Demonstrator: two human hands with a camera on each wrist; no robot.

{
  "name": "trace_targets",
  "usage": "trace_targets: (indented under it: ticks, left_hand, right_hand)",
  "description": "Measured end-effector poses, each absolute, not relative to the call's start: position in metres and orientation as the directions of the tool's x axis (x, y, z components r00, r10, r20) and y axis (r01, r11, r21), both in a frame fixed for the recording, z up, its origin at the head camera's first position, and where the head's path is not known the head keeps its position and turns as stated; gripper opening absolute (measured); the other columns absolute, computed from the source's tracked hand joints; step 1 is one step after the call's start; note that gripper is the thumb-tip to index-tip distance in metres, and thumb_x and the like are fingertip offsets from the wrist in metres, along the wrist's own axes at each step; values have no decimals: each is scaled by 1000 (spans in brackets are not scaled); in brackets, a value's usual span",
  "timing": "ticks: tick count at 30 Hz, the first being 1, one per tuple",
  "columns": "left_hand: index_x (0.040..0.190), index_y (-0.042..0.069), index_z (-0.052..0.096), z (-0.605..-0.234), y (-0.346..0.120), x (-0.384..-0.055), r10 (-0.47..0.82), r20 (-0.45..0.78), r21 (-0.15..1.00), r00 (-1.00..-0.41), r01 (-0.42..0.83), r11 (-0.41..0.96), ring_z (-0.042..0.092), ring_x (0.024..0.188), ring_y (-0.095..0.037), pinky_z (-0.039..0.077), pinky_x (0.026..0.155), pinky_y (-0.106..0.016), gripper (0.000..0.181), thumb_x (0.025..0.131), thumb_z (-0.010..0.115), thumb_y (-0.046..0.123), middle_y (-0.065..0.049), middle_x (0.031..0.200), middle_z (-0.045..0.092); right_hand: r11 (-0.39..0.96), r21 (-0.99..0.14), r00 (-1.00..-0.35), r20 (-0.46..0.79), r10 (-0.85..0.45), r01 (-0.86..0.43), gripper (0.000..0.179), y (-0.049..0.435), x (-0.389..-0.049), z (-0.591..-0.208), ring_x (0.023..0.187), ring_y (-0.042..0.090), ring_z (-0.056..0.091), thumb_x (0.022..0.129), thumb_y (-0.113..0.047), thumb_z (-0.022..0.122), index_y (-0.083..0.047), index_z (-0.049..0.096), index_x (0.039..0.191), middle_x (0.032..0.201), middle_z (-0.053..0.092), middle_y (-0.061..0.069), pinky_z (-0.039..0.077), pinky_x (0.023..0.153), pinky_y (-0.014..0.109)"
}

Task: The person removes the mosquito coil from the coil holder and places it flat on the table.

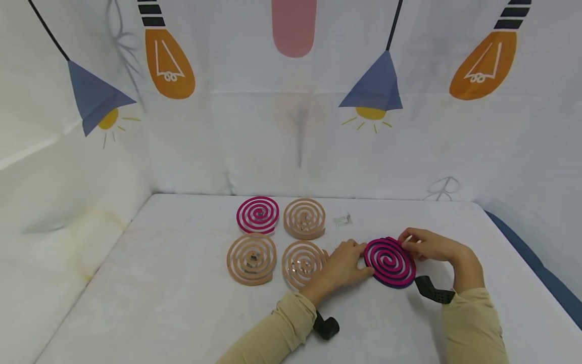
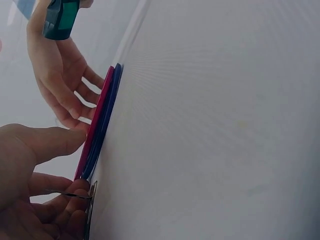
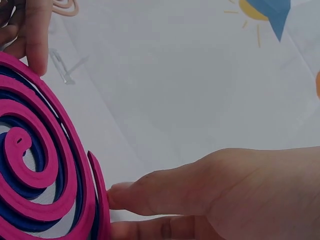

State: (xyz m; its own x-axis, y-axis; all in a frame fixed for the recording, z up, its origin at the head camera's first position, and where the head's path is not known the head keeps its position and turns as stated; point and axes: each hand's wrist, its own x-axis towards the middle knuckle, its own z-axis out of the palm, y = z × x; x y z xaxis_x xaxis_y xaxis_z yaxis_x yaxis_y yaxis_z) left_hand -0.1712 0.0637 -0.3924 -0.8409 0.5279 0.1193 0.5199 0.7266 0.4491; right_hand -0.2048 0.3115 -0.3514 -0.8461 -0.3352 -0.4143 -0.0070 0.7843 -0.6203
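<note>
A pink mosquito coil (image 1: 387, 259) lies on top of a dark blue mosquito coil (image 3: 30, 191), the two spirals overlapping so that blue shows between the pink turns. My left hand (image 1: 343, 264) holds the pair by the left edge, thumb near the front and fingers farther back. At the opposite edge, my right hand (image 1: 429, 245) pinches the rim between thumb and fingers. Seen edge-on in the left wrist view, the pink layer sits against the blue one, close over the table. A thin metal piece (image 2: 91, 192) stands by the left fingers.
Left of my hands lie another pink coil (image 1: 257, 214) and several tan coils (image 1: 251, 259), with small metal pieces on them. The nearest tan coil (image 1: 291, 268) is partly under my left forearm's line. A small metal stand (image 1: 343, 220) lies farther back. Behind rises a printed cloth wall (image 1: 254, 141).
</note>
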Motion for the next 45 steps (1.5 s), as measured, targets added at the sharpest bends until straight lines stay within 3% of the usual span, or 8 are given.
trace_targets:
  ticks: [13, 22, 25, 29, 34, 40, 45]
  left_hand:
    - [123, 11, 58, -388, 71, -169, 526, 221, 442, -821, 565, 696, 58, 90, -14, 44, 74, -20, 48, 82, 70, 33, -1, 97, 61]
    - [137, 10, 48, -382, 67, -167, 504, 166, 446, -848, 520, 728, 57, 108, -17, 47, 90, -24, 61, 85, 68, 33, -6, 120, 58]
    - [136, 16, 50, -379, 64, -166, 515, 175, 442, -839, 534, 721, 56, 109, -15, 47, 87, -23, 57, 85, 68, 33, -3, 122, 58]
    - [132, 21, 55, -376, 57, -164, 545, 226, 453, -808, 582, 675, 57, 104, -10, 47, 82, -19, 48, 87, 66, 32, 3, 118, 61]
    - [129, 20, 57, -370, 44, -160, 568, 277, 496, -775, 621, 607, 59, 99, -5, 46, 79, -14, 42, 88, 65, 27, 4, 114, 62]
    - [127, 18, 58, -362, 30, -160, 582, 332, 505, -743, 661, 555, 60, 100, -8, 46, 82, -15, 39, 89, 64, 24, 2, 113, 62]
    - [128, 19, 57, -357, 14, -156, 564, 323, 550, -760, 636, 542, 60, 102, -10, 47, 84, -17, 38, 90, 62, 23, 2, 118, 61]
  right_hand:
    - [798, -601, -872, -364, -326, -47, 30, 318, -201, -342, 90, 21, 57, 98, -20, 47, 1, 51, 118, 105, 59, 17, 53, 76, 38]
    - [782, -620, -879, -340, -334, -58, 30, 313, -204, -341, 91, 22, 58, 98, -23, 48, 1, 52, 117, 105, 60, 17, 53, 76, 39]
    - [771, -632, -902, -285, -324, -78, 30, 311, -201, -344, 93, 24, 59, 98, -22, 48, 0, 52, 118, 107, 60, 19, 52, 78, 40]
    - [765, -620, -943, -120, -312, -174, 28, 306, -196, -348, 99, 32, 60, 97, -19, 49, 0, 53, 118, 111, 60, 21, 51, 81, 47]
    - [739, -611, -940, 25, -339, -283, 28, 293, -193, -351, 104, 36, 58, 97, -18, 50, 1, 55, 117, 115, 61, 21, 50, 83, 51]
    - [702, -623, -925, 96, -368, -344, 25, 272, -193, -347, 102, 33, 60, 97, -17, 50, -2, 55, 117, 114, 62, 19, 51, 81, 45]
    - [670, -626, -900, 128, -417, -399, 23, 253, -192, -347, 99, 26, 62, 98, -15, 50, -4, 56, 117, 113, 62, 16, 52, 80, 36]
